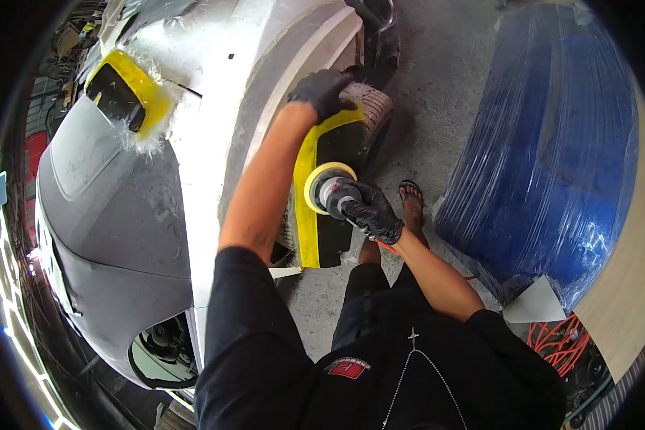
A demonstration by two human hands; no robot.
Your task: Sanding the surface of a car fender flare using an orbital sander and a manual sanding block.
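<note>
My right hand (373, 212), in a black glove, is wrapped round a handheld orbital sander (334, 192) with a round yellow pad. The sander's pad is tilted and lies over the yellow edge of a yellow-and-black panel (337, 147); I cannot tell whether they touch. At the panel's far end is my left hand (324, 92), also black-gloved, its fingers bent over the edge close to a tyre (369, 107). The panel stands along the wheel opening of a white and grey car body (226, 93).
A second yellow-and-black piece (132, 93) with frayed white fibres sits on the car's upper left. On the right, a large blue panel (545, 158) wrapped in clear film lies by a wooden board (623, 301). Orange hose (557, 347) is coiled at lower right.
</note>
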